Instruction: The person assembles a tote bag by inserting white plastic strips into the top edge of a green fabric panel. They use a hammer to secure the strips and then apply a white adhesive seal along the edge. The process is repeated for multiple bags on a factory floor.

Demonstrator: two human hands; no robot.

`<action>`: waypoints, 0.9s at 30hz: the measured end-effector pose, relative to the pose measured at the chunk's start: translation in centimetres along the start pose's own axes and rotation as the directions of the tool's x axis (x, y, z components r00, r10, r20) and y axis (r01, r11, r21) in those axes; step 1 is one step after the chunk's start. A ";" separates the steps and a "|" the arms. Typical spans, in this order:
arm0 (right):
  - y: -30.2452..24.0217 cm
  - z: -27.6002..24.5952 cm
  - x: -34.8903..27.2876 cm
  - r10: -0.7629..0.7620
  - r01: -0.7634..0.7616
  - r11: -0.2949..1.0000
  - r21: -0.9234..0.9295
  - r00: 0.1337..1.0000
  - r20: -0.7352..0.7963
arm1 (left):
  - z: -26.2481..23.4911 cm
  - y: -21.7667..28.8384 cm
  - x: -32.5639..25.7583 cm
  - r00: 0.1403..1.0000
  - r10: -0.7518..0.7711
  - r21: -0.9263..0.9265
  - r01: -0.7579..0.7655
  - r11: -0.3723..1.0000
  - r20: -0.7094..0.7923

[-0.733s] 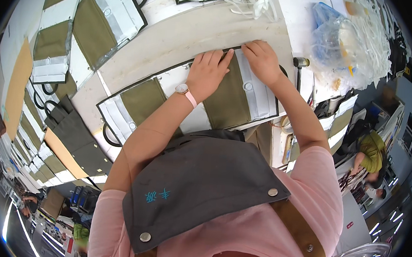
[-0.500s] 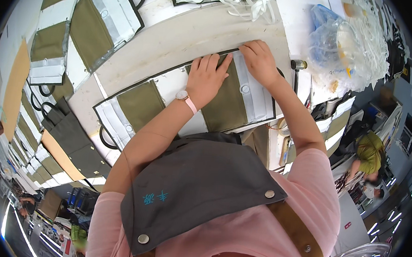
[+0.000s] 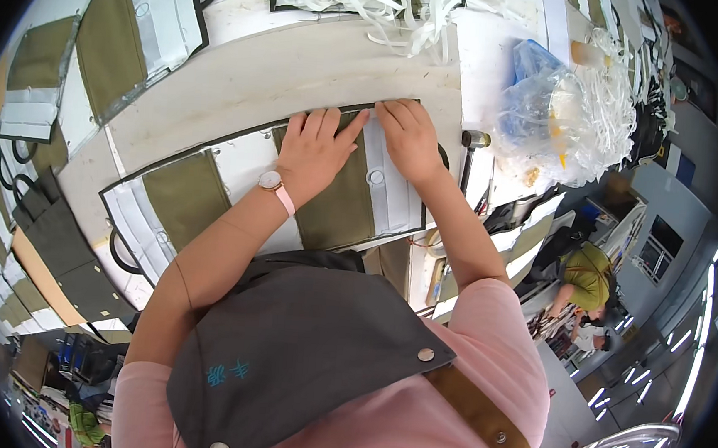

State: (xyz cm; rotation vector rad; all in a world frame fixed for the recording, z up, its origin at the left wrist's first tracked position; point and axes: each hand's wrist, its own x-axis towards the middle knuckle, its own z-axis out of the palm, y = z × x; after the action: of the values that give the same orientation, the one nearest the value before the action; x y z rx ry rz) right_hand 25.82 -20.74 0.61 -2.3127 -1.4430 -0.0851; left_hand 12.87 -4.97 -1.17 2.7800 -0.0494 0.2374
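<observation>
A long, flat bag piece (image 3: 327, 209) of olive and white panels with dark edging lies across the table in front of me. Dark handle loops show at its two ends. My left hand (image 3: 316, 150) rests on it with fingers spread, the index fingertip near the far edge. Just to the right, my right hand (image 3: 408, 140) has its fingers bent together over the far edge close to the corner, seeming to pinch it. The thumb of that hand is hidden. A round white snap (image 3: 375, 178) sits on the pale strip below the right hand.
White ribbon strips (image 3: 407, 7) heap at the back, beside a clear and blue plastic bag (image 3: 543, 91). A small hammer (image 3: 472, 149) lies right of my right hand. Similar bag pieces (image 3: 109, 40) lie at the left, with dark grey fabric (image 3: 70, 241). A person (image 3: 584, 277) works farther right.
The whole view has shifted, so the table appears farther left. My left index fingertip has slid slightly right along the edge. The right fingers stay at the far edge near the corner.
</observation>
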 end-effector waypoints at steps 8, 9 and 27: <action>0.0 -0.1 -1.3 0.230 -0.222 0.966 0.132 0.972 -0.048 | 0.1 0.1 0.1 1.000 -0.019 -0.019 0.019 1.000 0.013; -0.2 -0.1 -1.2 0.230 -0.221 0.967 0.127 0.971 -0.065 | 0.1 0.1 0.1 1.000 -0.018 -0.021 0.019 1.000 0.015; -5.2 1.6 -2.1 0.334 -0.337 0.941 -0.020 0.939 -0.081 | 0.0 -0.3 0.3 1.000 -0.002 -0.040 0.002 0.999 -0.007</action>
State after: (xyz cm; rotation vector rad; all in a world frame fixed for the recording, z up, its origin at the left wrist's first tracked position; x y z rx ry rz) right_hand 20.06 -19.94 0.22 -2.5188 -0.9989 -0.0991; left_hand 13.15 -4.67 -1.21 2.7391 -0.0487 0.2430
